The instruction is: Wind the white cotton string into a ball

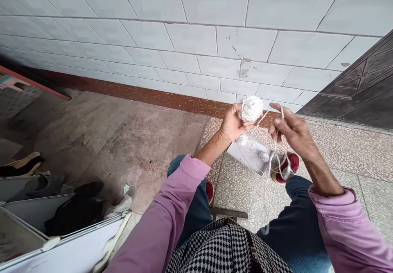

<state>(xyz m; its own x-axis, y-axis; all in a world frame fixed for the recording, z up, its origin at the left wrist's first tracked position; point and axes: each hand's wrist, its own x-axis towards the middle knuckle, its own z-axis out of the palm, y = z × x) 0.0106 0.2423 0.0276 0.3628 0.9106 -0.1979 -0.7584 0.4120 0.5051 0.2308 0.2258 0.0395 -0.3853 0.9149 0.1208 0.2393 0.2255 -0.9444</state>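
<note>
My left hand (235,122) is closed round a ball of white yarn (251,108), held up in front of the wall. From the ball a strand of yarn (261,119) runs across to my right hand (290,131). The right fingers are curled on that strand, with one loop passing over the index finger. Loose lengths of yarn (278,162) hang below the right hand toward my shoe. Under both hands a shallow white box (250,162) sits on the floor, holding a smaller ball of yarn (264,156) and loose coiled thread (244,141).
A white tiled wall (196,39) rises ahead, with a dark panelled door (362,80) at right. My red shoe (293,164) stands beside the box. At lower left is a white rack (80,244) with shoes and dark items. A red-edged object (33,82) lies at far left.
</note>
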